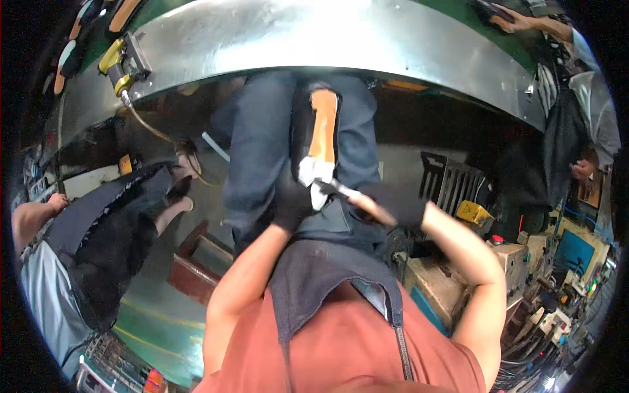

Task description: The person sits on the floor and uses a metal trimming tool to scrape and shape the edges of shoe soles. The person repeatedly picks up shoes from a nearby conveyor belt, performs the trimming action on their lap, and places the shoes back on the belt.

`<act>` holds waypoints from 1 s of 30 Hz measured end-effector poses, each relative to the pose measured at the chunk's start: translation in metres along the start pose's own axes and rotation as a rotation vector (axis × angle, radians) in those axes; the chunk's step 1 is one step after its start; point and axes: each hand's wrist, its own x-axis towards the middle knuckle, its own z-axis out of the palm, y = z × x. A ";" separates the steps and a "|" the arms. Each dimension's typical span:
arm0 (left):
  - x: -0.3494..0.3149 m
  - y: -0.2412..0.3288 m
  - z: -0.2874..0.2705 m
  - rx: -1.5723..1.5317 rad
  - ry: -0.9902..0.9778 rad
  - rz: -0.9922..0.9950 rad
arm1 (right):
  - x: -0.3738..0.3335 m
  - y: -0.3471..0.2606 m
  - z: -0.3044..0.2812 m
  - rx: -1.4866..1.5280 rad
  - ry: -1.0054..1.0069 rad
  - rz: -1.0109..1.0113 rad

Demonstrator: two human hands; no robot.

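Orange strip (323, 134) is seen lying lengthwise on the lap, just beyond the apron (327, 275). Its white near end is clenched by the gloved left hand (293, 200). A wooden-handled tool (360, 200) is grasped by the right hand (400, 206), blade touching that end.

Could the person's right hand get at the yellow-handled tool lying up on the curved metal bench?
Probably not as things stand: the right hand already grips a wooden-handled tool near the lap, and the yellow-handled tool lies far up-left.

Looking steeply down from the head, close over the gloved left hand (293, 200) and right hand (400, 208), facing the curved metal workbench (314, 36).
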 end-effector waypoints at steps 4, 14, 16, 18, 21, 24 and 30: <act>0.006 -0.002 -0.024 -0.135 -0.002 -0.201 | -0.018 -0.044 -0.040 -0.434 0.108 -0.129; -0.052 -0.068 0.002 -0.735 -0.005 -0.276 | 0.005 -0.021 0.007 -0.055 0.186 -0.083; -0.052 -0.038 0.004 -0.390 0.128 -0.225 | -0.004 -0.040 0.013 -0.152 0.239 -0.169; -0.042 0.013 0.013 -0.460 0.274 -0.406 | -0.015 -0.073 0.014 -0.252 0.257 -0.311; -0.015 0.022 -0.021 -0.348 0.048 -0.206 | -0.015 -0.103 0.013 -0.356 0.287 -0.733; -0.018 0.028 -0.041 -0.256 -0.238 -0.138 | 0.013 -0.047 0.013 -0.281 0.198 -0.458; -0.028 0.006 -0.032 -0.085 -0.101 -0.004 | 0.012 -0.018 0.040 -0.316 0.442 -0.408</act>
